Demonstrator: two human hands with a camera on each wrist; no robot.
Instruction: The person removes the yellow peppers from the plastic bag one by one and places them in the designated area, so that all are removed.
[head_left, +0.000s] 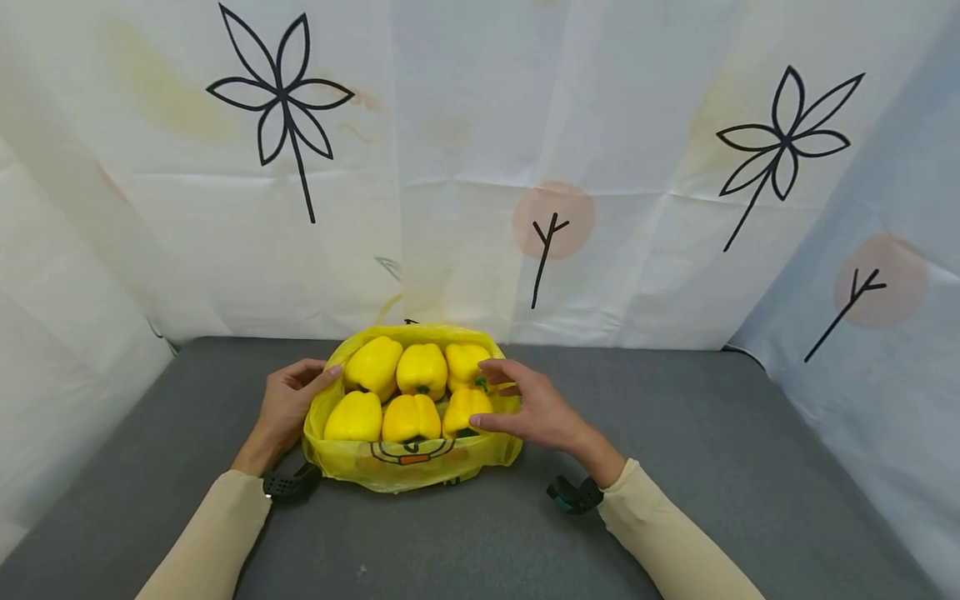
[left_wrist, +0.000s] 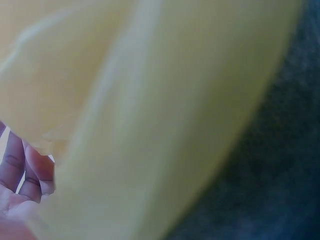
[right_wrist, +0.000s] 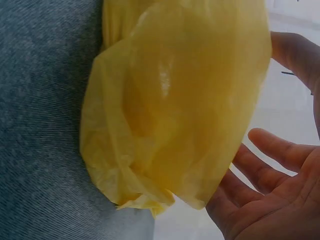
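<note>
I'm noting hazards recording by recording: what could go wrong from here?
The open yellow bag might spill its six yellow peppers if tipped. The bag looks thin and crinkled, so lifting it loaded could tear it. The right hand, poised at the bag's right end, might nudge the nearest peppers out of line.

Middle peppers (head_left: 412,416) lie open from above; the bag (head_left: 401,476) bars the sides.

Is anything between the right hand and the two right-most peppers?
Nothing visible from above: the yellow bag gapes open, and the right hand reaches over its edge at the upper right pepper and lower right pepper. Lower down, the bag's side wall stands between.
</note>
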